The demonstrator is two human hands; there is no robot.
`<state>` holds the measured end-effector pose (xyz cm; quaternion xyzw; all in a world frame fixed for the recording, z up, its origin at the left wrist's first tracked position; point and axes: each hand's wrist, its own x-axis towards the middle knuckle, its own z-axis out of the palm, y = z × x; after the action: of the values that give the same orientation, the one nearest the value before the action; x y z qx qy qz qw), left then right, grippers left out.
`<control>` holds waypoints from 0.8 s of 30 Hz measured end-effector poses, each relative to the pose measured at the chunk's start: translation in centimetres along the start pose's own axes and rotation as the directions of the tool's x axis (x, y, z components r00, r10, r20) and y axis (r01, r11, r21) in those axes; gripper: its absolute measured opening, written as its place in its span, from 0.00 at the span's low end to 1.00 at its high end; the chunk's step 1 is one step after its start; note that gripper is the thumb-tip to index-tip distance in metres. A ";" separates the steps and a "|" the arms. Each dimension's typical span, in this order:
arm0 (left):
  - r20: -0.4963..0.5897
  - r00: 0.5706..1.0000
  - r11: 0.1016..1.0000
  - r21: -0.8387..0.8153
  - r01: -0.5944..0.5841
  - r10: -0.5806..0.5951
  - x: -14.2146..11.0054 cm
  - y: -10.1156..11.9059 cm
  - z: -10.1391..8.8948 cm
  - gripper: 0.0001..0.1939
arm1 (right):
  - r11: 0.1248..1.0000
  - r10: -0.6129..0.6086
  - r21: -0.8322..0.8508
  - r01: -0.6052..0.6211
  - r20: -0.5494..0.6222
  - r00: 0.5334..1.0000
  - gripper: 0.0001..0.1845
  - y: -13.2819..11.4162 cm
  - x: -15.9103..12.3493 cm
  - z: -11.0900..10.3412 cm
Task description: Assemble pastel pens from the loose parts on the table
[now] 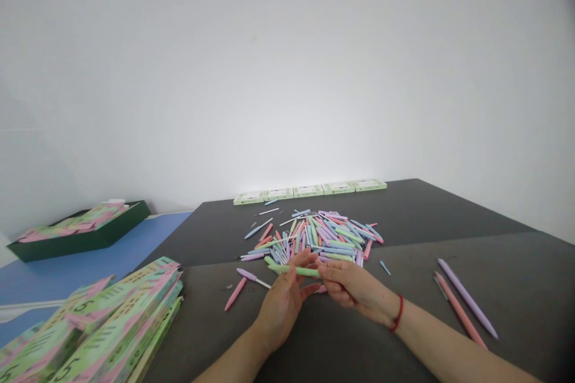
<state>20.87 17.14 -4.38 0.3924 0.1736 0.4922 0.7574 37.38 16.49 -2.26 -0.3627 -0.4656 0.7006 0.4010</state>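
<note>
At the left edge of the frame, a dark green tray (108, 238) holding pink and green packets (87, 218) sits on a blue surface (168, 233). Below it, in the lower left corner, printed cartons (121, 317) marked with a 5 lie in overlapping stacks beside the black worktop (202, 335). Left of the middle, a pink barrel (236, 294) and a lilac piece with a white stem (251, 277) lie loose near the left hand (281, 311). That hand is palm inward at lower centre, its thumb against a light green pen (306, 271) and its other fingers parted behind; how firmly they press, I cannot tell. The green pen lies roughly level across the gap between both hands, in front of a heap of pastel pen parts (323, 236). Beyond the heap, five flat boxes (308, 191) line the worktop's far edge. The right hand (354, 287) pinches the pen's right end between thumb and forefinger; a red cord (397, 313) circles its wrist. Farther right lies a small blue piece (385, 267), then, at lower right, a salmon pen (461, 311) and a longer lilac pen (467, 298) side by side.
</note>
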 end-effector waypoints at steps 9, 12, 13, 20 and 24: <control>-0.014 1.000 0.998 -0.056 -0.002 0.002 -0.1 0.0 0.5 0.19 | 0.942 -0.286 0.148 0.303 -0.121 0.950 0.15 0.9 0.1 1.6; 0.046 0.998 0.999 0.006 -0.048 0.048 -0.4 -0.5 0.8 0.18 | 0.956 -0.281 0.012 0.293 -0.245 0.928 0.20 1.7 0.4 1.1; 0.059 0.997 0.998 0.025 -0.059 0.057 -0.4 -0.7 0.9 0.17 | 0.963 -0.261 -0.016 0.268 -0.278 0.924 0.23 1.8 0.5 1.0; 0.026 0.999 0.999 0.026 -0.032 0.031 -0.3 -0.7 1.0 0.18 | 0.937 -0.292 0.103 0.333 -0.291 0.911 0.16 1.4 0.4 1.5; -0.095 0.995 0.999 0.038 -0.030 0.033 0.2 0.0 0.4 0.18 | 0.930 -0.330 0.036 0.365 -0.357 0.874 0.16 1.4 0.8 0.7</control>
<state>21.18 17.12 -4.10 0.3850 0.2126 0.5191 0.7329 36.07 16.63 -3.46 -0.3692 -0.4090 0.5654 0.6138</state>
